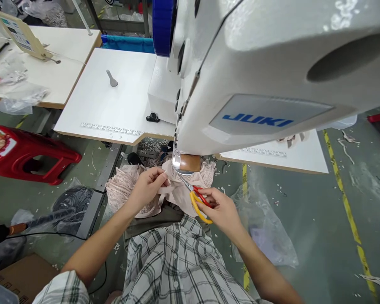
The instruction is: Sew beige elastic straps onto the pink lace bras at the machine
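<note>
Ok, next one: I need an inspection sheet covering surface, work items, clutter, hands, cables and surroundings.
Surface: white table, ruler markings along its near edge, JUKI machine above.
Work items: pale lace fabric bunched near the lap; red-and-yellow scissors.
Clutter: clear plastic bag and scraps on the floor.
Hands: left hand pinches a pale strip; right hand grips the scissors.
Cables: black cable, lower left.
Surroundings: red stool at left; yellow-and-black floor tape at right.

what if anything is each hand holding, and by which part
The right hand holds scissors by their red and yellow handles. The left hand pinches pale fabric between thumb and fingers; the exact spot is hidden.
</note>
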`<state>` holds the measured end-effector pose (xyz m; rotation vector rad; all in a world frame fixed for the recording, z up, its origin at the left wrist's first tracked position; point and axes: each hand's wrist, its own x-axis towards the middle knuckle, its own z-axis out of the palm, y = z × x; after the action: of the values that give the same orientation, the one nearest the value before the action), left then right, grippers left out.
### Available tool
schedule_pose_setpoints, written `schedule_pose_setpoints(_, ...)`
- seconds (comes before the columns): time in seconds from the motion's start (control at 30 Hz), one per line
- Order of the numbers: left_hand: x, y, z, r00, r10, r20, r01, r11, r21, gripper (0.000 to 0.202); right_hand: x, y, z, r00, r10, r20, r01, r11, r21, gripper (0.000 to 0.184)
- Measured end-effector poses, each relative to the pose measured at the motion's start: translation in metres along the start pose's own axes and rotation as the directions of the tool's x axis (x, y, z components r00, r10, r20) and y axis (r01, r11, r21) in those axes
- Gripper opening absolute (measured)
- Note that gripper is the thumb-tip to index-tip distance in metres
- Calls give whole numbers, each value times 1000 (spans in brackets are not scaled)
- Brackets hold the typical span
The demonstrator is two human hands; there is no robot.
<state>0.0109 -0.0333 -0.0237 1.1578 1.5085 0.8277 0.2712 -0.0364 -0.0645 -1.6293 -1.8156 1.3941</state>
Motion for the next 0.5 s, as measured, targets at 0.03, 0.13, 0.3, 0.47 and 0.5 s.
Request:
schedule_pose_setpoints(0.03,0,-2,0,1000,20,-7,-20,1000,6,25,-1,4,-8,1000,6,-9,-6,1000,-21,33)
schedule_pose_setpoints(0.13,1,-9,1,994,103,-44,-96,986,137,23,11,13,-41,997,18,-75,-30,986,-164,36)
schedule_pose_setpoints(0.3,2,-8,1,986,164,-5,-157,952,262,22,88,13,-112,925,-66,-373,-131,868,-479,39)
schedule_pose_setpoints(0.47,3,8,-7,959,46,281,-39,999,-29,25,112,-2,-124,802,-457,-385,147,775,-615,29)
schedule_pose_setpoints(0.5,2,9,-6,947,39,320,-29,999,-38,23,99,-6,-113,773,-501,-389,225,790,-570,26)
